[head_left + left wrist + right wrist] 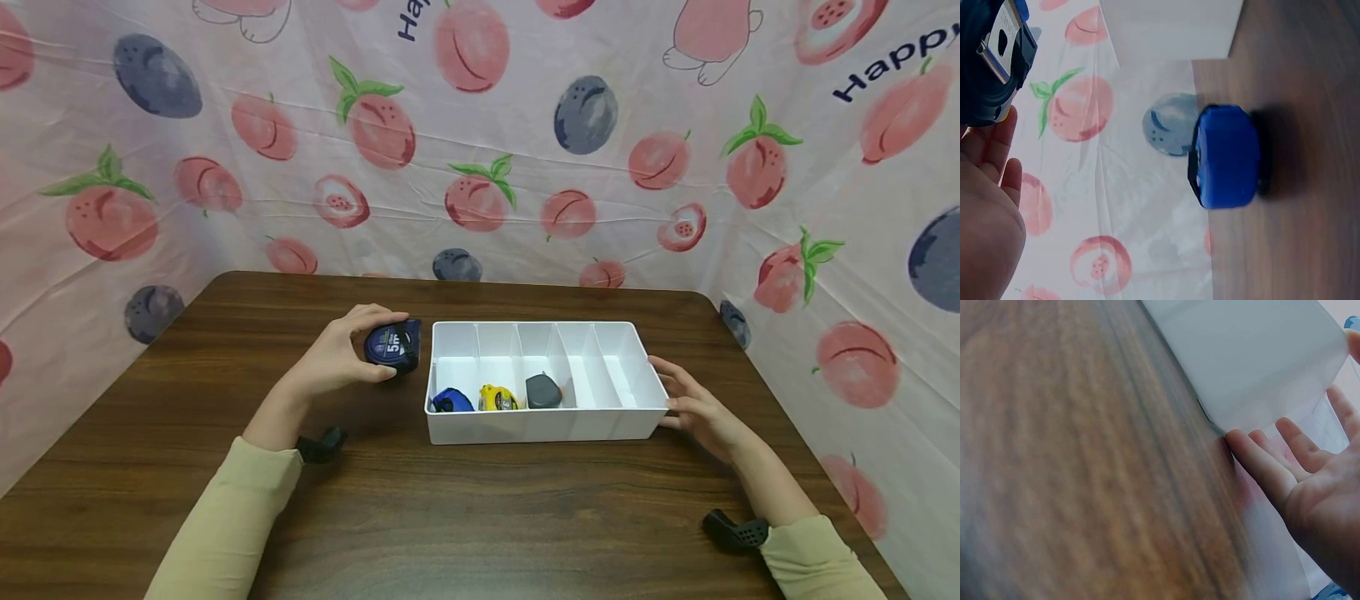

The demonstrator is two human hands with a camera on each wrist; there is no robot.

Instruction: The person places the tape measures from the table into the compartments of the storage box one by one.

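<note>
My left hand [337,354] grips a dark blue tape measure [393,346] marked 5m, held left of a white divided box [525,427]. In the left wrist view this tape measure [988,62] is partly cut off, and a bright blue tape measure [1229,156] stands on the table below it. Inside the box, from the left, are a blue tape measure [453,401], a yellow one [498,398] and a dark grey one [543,392], each in its own compartment. With fingers spread, my right hand [701,412] touches the box's right end.
The box sits on a brown wooden table [480,517]; its two right-hand compartments [622,367] show bare white floors. A fruit-print cloth [420,225] hangs behind the table and along both sides. Each wrist wears a black strap mount [735,532].
</note>
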